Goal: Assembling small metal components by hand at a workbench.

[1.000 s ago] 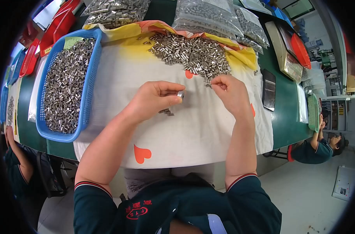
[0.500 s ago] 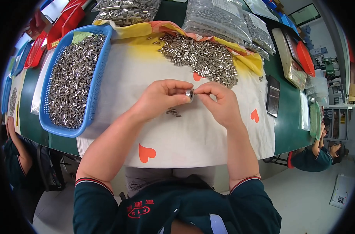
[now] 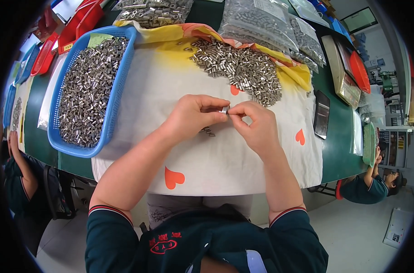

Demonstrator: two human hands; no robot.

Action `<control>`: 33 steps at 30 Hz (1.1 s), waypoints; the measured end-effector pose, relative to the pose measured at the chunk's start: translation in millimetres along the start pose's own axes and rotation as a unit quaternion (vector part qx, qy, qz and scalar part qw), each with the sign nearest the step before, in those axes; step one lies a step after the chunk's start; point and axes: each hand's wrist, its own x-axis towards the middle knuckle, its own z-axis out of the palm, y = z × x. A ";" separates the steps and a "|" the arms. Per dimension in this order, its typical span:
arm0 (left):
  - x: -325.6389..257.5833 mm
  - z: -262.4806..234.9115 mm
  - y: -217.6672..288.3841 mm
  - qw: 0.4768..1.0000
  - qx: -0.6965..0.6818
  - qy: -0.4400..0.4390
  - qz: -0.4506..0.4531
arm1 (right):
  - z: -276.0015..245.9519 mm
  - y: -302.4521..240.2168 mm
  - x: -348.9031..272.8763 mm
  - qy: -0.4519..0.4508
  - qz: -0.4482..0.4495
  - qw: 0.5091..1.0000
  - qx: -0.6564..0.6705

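Note:
Over the middle of a white cloth my two hands meet at the fingertips. Between thumb and fingers, my left hand grips a small round metal ring, now largely covered by the fingertips. My right hand pinches close against the ring's right side; whatever its fingertips hold is too small or hidden to make out. Just below the left fingers, several small metal cylinders lie on the cloth, partly hidden. Beyond the hands spreads a large pile of short shiny metal cylinders.
A blue basket full of similar cylinders stands at left. Plastic bags of metal parts line the back, behind the cloth's yellow edge. A dark phone-like slab lies at right on the green table. Other people sit on both sides.
The ring has turned, so its open face no longer shows, and the fingertips have closed in around it. The whole view has shifted slightly.

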 end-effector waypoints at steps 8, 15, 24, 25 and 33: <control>-1.9 2.3 1.9 1.000 -0.006 0.022 -0.001 | 6.5 0.2 -1.7 0.051 -0.057 0.995 -0.064; -1.5 -1.0 5.0 0.999 -0.023 -0.026 -0.026 | -7.4 4.1 3.7 -0.080 0.150 0.974 0.149; 0.0 -3.5 0.9 0.998 -0.048 -0.040 -0.022 | -37.2 34.3 9.4 0.029 0.209 0.964 -0.160; 0.7 -3.4 -0.5 0.997 -0.058 -0.045 -0.019 | -34.6 36.1 8.2 -0.005 0.182 0.962 -0.201; 1.0 -3.8 2.4 0.997 -0.060 -0.041 -0.023 | -14.3 19.5 6.2 -0.009 0.101 0.986 -0.135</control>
